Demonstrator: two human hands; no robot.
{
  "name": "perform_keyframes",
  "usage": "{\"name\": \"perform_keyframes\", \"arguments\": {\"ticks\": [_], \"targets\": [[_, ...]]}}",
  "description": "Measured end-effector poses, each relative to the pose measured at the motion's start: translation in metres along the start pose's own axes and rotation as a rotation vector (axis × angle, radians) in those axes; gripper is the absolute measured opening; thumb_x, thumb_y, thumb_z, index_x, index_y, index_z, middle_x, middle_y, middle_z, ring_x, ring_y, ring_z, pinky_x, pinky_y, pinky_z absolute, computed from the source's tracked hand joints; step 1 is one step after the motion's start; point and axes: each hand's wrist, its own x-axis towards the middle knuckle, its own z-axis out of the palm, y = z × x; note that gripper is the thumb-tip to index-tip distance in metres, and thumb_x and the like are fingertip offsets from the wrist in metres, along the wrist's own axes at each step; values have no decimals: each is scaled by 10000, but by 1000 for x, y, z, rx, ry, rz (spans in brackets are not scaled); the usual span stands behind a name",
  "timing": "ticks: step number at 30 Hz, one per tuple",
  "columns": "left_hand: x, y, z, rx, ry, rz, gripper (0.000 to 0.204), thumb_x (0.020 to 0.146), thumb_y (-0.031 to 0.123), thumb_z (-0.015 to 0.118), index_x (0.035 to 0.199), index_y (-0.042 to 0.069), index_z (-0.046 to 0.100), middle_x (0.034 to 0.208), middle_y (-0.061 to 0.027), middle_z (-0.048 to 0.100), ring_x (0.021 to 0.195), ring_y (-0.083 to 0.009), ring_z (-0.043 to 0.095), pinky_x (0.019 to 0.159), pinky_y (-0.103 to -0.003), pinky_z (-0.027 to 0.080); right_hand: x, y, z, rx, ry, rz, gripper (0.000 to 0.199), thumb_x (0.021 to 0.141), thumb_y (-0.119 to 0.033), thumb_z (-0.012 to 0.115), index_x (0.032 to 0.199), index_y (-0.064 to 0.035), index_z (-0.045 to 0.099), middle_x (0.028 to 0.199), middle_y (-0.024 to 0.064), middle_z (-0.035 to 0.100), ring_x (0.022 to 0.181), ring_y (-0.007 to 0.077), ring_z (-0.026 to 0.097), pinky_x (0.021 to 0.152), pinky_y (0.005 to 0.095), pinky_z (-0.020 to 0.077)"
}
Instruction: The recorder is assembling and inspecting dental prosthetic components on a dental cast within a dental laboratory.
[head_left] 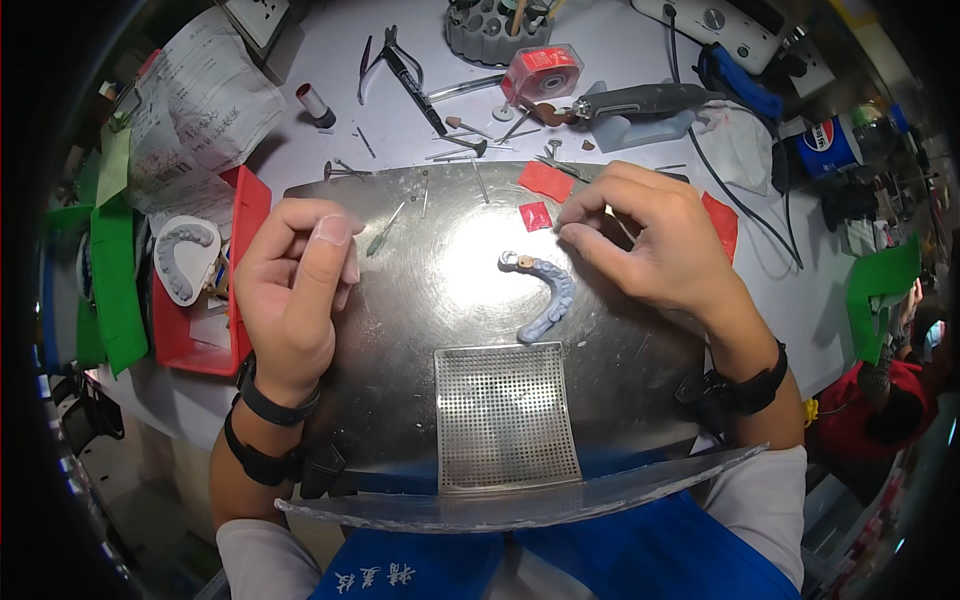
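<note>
One dental arch model, two hands apart from it

The grey-blue arch model lies on the metal work plate, just beyond the perforated grate, its tan crown far left. Beyond sits a small red square; the right hand, thumb and forefinger nearly meeting, hovers right of it. Well left, the left hand curls loosely. Whether either pinches anything, I cannot tell. Steadying the model by its near end would probably spare the crown.

A head-worn fisheye camera is looking steeply down from close above the bench, the left hand and the right hand.
</note>
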Motion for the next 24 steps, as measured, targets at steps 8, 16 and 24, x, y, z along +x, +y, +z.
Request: {"name": "perform_keyframes", "arguments": {"ticks": [8,16,24], "targets": [[-6,6,2,6,-32,-17,154,1038,185,634,1019,35,662,735,25,591,592,-4,453,523,-182,325,7,6,15,-44,-37,-77,102,778,-47,779,860,-25,723,737,47,627,636,144,596,593,275,476],[-5,6,9,54,-138,62,126,1023,140,654,1056,20,670,838,21,641,712,-15,530,640,-186,407,3,0,5,43,40,4,88,767,-123,752,809,-52,721,708,55,645,648,207,630,645,335,523],[9,18,33,219,-349,-58,141,1015,120,652,1092,3,672,941,15,662,800,-29,568,691,-197,441,5,8,14,16,-40,-112,94,785,-59,775,865,-23,740,738,43,650,640,117,606,599,267,482]]}}
